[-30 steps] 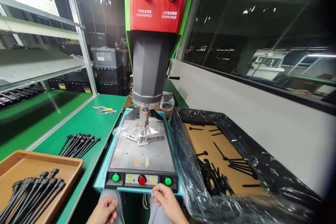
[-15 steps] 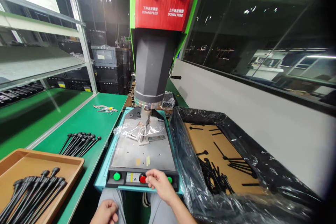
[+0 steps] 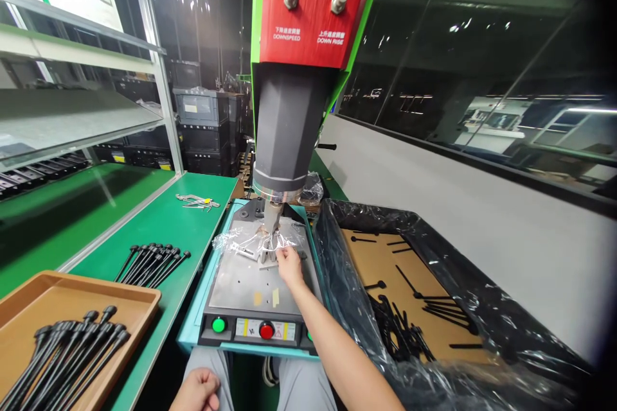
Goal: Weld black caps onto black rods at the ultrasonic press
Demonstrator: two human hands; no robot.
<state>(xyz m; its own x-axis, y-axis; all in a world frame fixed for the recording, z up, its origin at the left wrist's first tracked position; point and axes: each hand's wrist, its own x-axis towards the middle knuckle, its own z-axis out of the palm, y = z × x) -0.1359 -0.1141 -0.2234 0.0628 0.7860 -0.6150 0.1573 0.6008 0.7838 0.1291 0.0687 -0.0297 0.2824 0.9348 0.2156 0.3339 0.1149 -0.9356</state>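
Note:
My right hand (image 3: 290, 266) reaches to the metal fixture (image 3: 268, 263) in the middle of the press plate, its fingertips pinched together at the fixture's right side. What they hold, if anything, is too small to make out. Just above is the press's metal horn (image 3: 273, 217), with clear plastic film (image 3: 231, 239) spread around its lower end. My left hand (image 3: 198, 390) lies low over my left thigh, fingers curled in, with nothing visible in it. On the machine's front panel are a green button (image 3: 218, 325) and a red button (image 3: 266, 330).
To the left, an orange tray (image 3: 153, 298) holds several black rods with round heads; more black rods (image 3: 153, 264) lie behind it on the green table (image 3: 180, 231). Metal tools (image 3: 197, 201) lie farther back. At right stands a plastic-lined box (image 3: 337, 282) with black parts on cardboard.
My right hand has moved forward from the red button on the front panel to the fixture under the horn. My left hand has stayed low over my thigh. The view has shifted slightly.

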